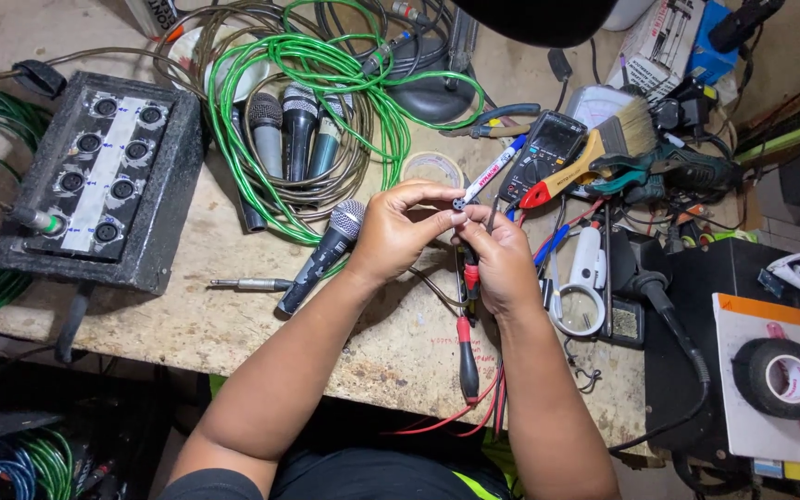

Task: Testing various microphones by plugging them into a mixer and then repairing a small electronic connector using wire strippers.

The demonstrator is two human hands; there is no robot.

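From the head camera, both hands are meeting over the middle of the bench (233, 324), just above its near edge. The left hand (395, 231) is coming in from the left with its fingers curled over the top, thumb and forefinger pinching a small round connector (458, 203) at its tip. The connector is sitting between the two hands, at the fingertips of both, its face turned up and slightly to the left; its long axis is running down and to the right, toward the right palm. The right hand (502, 259) is lying just beside and below it, fingers folded tight and pressed together around the connector's rear and what look like thin leads; exactly what they are gripping there is hidden. Both hands are equally close, touching each other at the fingertips.

Red wires (446, 418) are hanging from under the right hand over the bench edge. A screwdriver (467, 356) is lying below the hands, pointing away from the person. A microphone (326, 255) is lying just left of the left wrist, slanting up to the right. A marker (493, 168) is resting just above the connector, beside a multimeter (548, 148). A magnifier (578, 306) is lying right of the right hand. Green cable (326, 69) is coiling farther back.
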